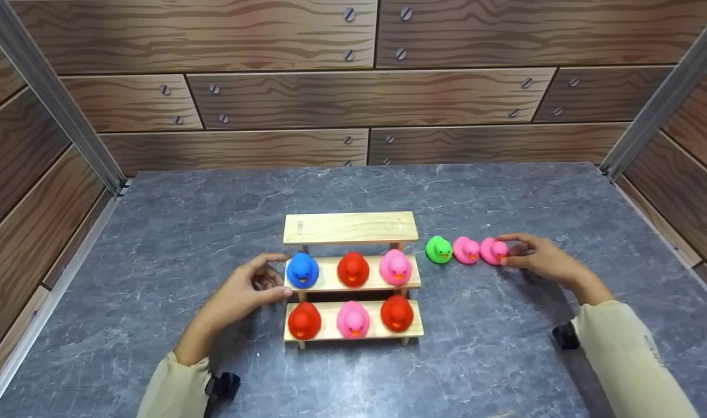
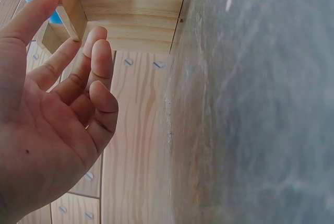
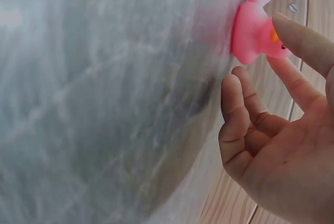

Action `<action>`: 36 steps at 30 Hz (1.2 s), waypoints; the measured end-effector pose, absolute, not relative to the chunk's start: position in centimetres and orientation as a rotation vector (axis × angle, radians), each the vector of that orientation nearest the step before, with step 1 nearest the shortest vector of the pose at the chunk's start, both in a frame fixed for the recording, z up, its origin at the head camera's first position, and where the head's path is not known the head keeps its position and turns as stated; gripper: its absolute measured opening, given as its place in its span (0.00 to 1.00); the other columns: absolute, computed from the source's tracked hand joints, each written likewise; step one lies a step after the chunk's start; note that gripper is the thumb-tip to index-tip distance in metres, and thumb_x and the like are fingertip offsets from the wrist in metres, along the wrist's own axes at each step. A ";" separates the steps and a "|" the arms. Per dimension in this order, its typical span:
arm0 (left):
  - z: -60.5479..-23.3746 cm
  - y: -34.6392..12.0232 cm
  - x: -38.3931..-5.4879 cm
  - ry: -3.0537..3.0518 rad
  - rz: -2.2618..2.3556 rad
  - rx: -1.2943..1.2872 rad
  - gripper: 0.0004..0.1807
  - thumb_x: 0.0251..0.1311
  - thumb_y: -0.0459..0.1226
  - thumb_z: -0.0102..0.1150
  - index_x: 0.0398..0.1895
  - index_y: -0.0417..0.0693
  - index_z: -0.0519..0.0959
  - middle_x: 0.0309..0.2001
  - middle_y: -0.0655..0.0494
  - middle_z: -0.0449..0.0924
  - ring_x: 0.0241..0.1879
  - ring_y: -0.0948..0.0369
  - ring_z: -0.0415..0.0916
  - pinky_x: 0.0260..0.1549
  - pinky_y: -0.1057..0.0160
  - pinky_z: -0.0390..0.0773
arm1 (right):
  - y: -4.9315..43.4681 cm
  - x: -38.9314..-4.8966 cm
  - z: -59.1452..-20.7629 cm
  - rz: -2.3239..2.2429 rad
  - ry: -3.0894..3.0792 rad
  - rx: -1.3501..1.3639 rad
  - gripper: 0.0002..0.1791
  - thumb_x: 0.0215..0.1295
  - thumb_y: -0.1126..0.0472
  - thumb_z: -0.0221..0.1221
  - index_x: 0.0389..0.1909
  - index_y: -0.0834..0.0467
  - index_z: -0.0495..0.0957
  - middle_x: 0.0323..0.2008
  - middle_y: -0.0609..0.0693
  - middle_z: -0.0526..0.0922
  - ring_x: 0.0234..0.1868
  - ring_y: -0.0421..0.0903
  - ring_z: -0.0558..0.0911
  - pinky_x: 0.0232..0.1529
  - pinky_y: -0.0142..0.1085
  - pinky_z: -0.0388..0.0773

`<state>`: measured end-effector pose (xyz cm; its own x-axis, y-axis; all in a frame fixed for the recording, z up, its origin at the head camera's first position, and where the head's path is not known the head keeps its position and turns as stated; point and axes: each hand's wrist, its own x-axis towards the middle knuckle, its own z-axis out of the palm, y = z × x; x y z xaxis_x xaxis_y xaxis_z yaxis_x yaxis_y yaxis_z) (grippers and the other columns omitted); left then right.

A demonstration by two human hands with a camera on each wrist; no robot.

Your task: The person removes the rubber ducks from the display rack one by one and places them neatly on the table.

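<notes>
Fingers of the left hand [image 1: 237, 296] are pinching the left end of the rack [image 1: 325, 277], thumb at the front edge of the middle shelf [image 1: 374, 276] and forefinger at the back; the others are curling loosely. On that shelf, going rightward, a blue duck [image 1: 302, 270] is sitting just beside that hand, a red duck [image 1: 353, 269] is holding the centre and a pink duck [image 1: 395, 267] is occupying the right end. Underneath, the bottom shelf [image 1: 329, 326] is carrying three more: red [image 1: 305, 321], pink [image 1: 353, 320], red [image 1: 397, 313]. Every duck on the rack is facing the person. Right of the rack, on the bench [image 1: 353, 377], a green duck [image 1: 438, 249], a second pink one [image 1: 465, 250] and the end duck [image 1: 494, 251], also pink, are standing close together in a row. At the far right, the right hand [image 1: 542, 258] is gripping that end duck between thumb and forefinger, its remaining fingers bending inward.
</notes>
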<state>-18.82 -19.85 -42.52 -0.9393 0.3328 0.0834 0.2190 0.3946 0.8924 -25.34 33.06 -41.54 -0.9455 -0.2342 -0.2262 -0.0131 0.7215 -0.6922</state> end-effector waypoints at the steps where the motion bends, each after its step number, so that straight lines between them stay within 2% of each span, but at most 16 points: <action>1: -42.5 -19.8 -18.8 2.528 1.595 0.502 0.31 0.53 0.37 0.70 0.60 0.38 0.71 0.34 0.46 0.79 0.32 0.62 0.73 0.33 0.69 0.73 | 33.1 -25.3 -41.4 -1.053 2.635 -0.187 0.35 0.64 0.52 0.62 0.68 0.62 0.64 0.47 0.58 0.76 0.40 0.40 0.73 0.38 0.32 0.73; 8: -42.3 -19.9 -18.9 2.523 1.593 0.494 0.32 0.52 0.37 0.70 0.61 0.38 0.71 0.35 0.45 0.79 0.32 0.61 0.73 0.33 0.69 0.74 | 32.3 -24.5 -40.1 -1.084 2.665 -0.204 0.34 0.64 0.53 0.61 0.68 0.63 0.64 0.50 0.61 0.75 0.44 0.43 0.74 0.42 0.35 0.74; 14: -42.3 -19.9 -18.9 2.524 1.587 0.483 0.32 0.52 0.37 0.70 0.61 0.38 0.71 0.37 0.43 0.80 0.33 0.60 0.74 0.33 0.69 0.74 | 31.6 -23.8 -39.8 -1.133 2.660 -0.245 0.34 0.64 0.55 0.61 0.67 0.65 0.63 0.51 0.65 0.76 0.42 0.43 0.76 0.41 0.35 0.76; 23: -42.5 -20.0 -18.9 2.522 1.602 0.496 0.32 0.52 0.36 0.70 0.60 0.37 0.71 0.37 0.43 0.79 0.32 0.62 0.74 0.33 0.69 0.73 | 30.7 -22.7 -39.0 -1.183 2.665 -0.251 0.33 0.63 0.55 0.62 0.66 0.64 0.65 0.52 0.65 0.75 0.41 0.41 0.76 0.40 0.35 0.77; 36: -42.7 -19.8 -18.9 2.531 1.602 0.495 0.31 0.52 0.36 0.70 0.60 0.37 0.71 0.37 0.42 0.80 0.32 0.63 0.73 0.33 0.68 0.73 | 27.7 -20.9 -38.9 -1.340 2.616 -0.388 0.29 0.62 0.60 0.63 0.63 0.66 0.68 0.49 0.63 0.76 0.39 0.37 0.76 0.40 0.28 0.76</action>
<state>-18.90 -19.82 -42.67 -0.9413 0.3269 0.0839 0.2158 0.3916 0.8945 -20.92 27.71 -38.91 -0.9503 -0.3090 -0.0377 -0.1499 0.5604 -0.8145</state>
